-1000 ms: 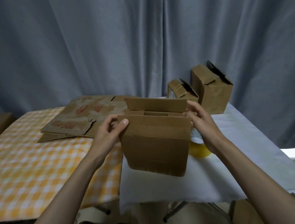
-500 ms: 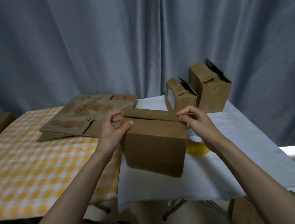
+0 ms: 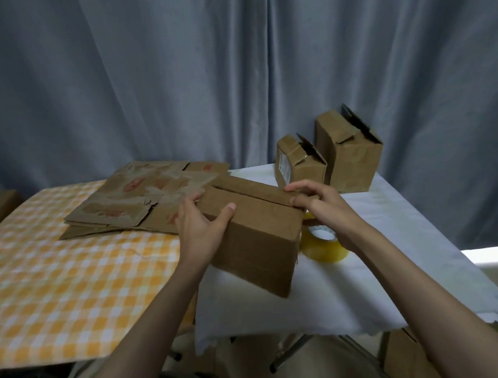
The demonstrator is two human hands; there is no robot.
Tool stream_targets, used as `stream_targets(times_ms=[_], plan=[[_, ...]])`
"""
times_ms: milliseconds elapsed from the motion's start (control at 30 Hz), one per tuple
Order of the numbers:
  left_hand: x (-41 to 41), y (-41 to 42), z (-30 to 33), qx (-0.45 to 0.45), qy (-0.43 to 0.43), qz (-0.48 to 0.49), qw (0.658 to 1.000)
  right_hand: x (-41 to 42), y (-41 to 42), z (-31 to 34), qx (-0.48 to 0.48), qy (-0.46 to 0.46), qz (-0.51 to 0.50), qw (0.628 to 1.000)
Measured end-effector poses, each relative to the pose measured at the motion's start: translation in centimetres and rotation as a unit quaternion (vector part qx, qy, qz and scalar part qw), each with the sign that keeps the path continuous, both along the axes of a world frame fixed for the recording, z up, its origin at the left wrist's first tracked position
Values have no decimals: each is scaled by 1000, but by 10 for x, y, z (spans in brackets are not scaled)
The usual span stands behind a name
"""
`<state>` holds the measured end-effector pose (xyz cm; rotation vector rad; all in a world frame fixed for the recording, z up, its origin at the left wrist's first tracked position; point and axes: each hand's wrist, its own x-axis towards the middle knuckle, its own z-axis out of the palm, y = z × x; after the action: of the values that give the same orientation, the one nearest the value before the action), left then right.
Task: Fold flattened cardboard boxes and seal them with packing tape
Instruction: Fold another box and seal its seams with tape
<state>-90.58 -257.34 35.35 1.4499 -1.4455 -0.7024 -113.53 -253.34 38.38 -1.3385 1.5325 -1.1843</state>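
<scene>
You had the box (image 3: 254,233) at the near left of the white-clothed desk (image 3: 397,266), tipped up on its near bottom edge, with both top flaps folded down and meeting at a seam. Your left hand (image 3: 203,231) gripped its left end, thumb on the front face, while your right hand (image 3: 320,204) pinched the flaps at the right end. My guess was those flaps would spring open if you let go to reach the tape roll (image 3: 323,245), half hidden behind the box, touching it or not I couldn't tell. Nothing showed inside the shut box. Two small boxes (image 3: 329,164) stood at the far edge, contents hidden, and flattened cardboard (image 3: 141,203) waited on the checked cloth.
</scene>
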Motion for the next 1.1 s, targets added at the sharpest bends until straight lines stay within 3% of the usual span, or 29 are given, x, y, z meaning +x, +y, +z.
stream_targets(times_ms=[200,300,433,533,667,733,833,900,1000,1100], plan=[[-3,-36,15,66,36,-86,993,6,5,7,20,107,44,993],[-13,-43,16,54,14,-137,989,12,4,2,41,157,87,983],[-22,-31,23,-45,-151,-204,966,16,-4,-15,-2,219,101,970],[-25,-19,22,-51,-297,-262,917,19,-9,-19,-60,262,116,956],[-26,-21,24,-6,-427,-283,859,6,-8,-15,-2,156,143,977],[-28,-22,26,6,-441,-287,850,-14,-6,-23,6,137,68,988],[-27,-20,26,10,-445,-287,849,-46,-3,-43,57,263,-16,963],[-26,-20,26,9,-443,-285,850,-48,4,-52,63,276,-20,959],[-26,-19,26,9,-435,-281,855,-31,20,-60,29,225,81,971],[-26,-17,26,6,-429,-276,860,-5,29,-79,68,286,202,934]])
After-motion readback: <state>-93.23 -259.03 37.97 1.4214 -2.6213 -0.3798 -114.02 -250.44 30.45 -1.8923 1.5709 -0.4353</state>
